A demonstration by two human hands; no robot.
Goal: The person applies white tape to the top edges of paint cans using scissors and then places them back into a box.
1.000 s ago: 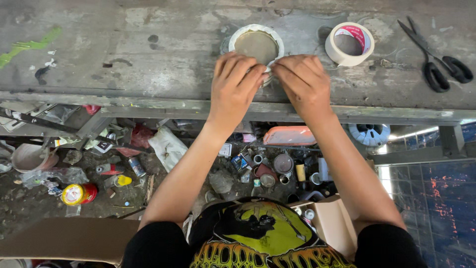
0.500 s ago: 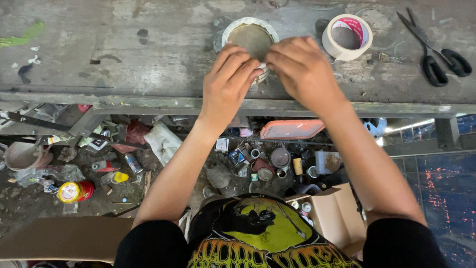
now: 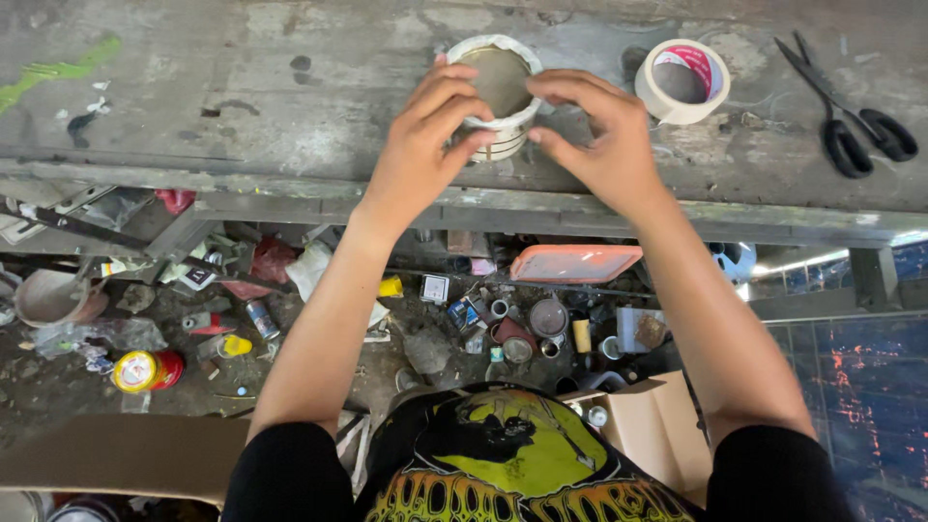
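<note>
A small round can (image 3: pixel 497 85) wrapped in pale tape stands on a worn grey workbench (image 3: pixel 242 106), its open top facing up. My left hand (image 3: pixel 425 145) curls around the can's left side with fingers on its rim. My right hand (image 3: pixel 597 135) pinches at the can's right side, thumb and fingers pressed against the tape band near the rim. A roll of white masking tape (image 3: pixel 682 81) lies just right of the can. Black scissors (image 3: pixel 851 121) rest at the far right of the bench.
Below the bench edge the floor is littered with cans, lids, bottles and scraps (image 3: pixel 483 319). An orange tray (image 3: pixel 574 262) sits under the bench. A red and yellow tin (image 3: pixel 145 370) lies at the left. A cardboard box (image 3: pixel 648 425) stands near my legs.
Both hands have shifted up around the can, from resting on the bench edge to gripping its sides. The can now shows more of its taped wall between my fingers.
</note>
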